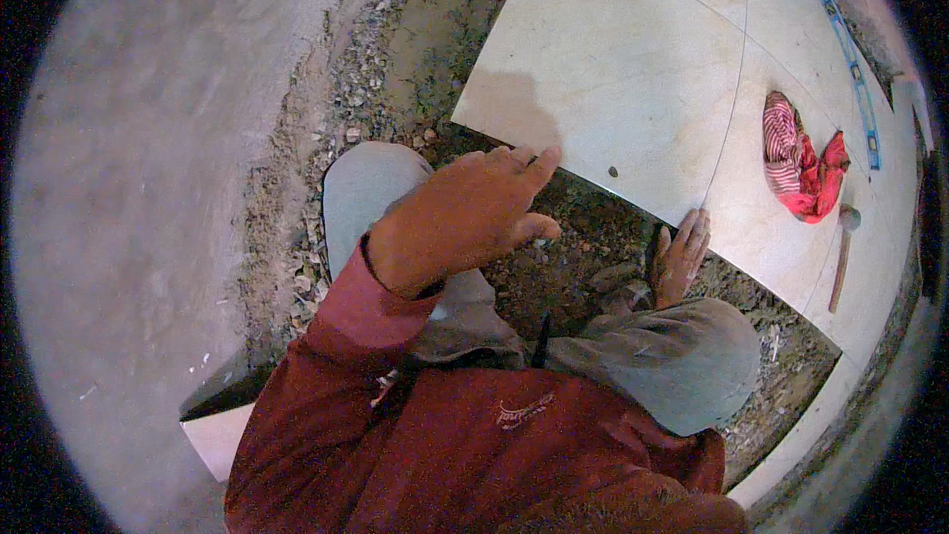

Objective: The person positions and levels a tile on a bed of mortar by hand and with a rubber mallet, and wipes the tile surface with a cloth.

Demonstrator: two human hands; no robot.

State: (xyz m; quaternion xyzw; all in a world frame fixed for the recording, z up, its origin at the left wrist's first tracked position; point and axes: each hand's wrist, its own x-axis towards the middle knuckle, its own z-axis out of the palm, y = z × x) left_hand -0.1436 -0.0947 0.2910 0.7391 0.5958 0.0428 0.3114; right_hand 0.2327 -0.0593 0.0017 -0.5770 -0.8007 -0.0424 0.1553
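Observation:
My left hand hovers in front of the near edge of a large cream floor tile, thumb apart from the fingers, with nothing visible in it. At the seam between that tile and its neighbour, my right hand rests its extended fingers on the edge. Bare dark soil with small stones shows between my knees and the tiles. A small dark lump lies on the tile near its edge.
To the right, a red cloth with a striped part, a mallet and a blue spirit level lie on the tiles. Gravel borders a grey floor at left. A pale slab stands at lower left.

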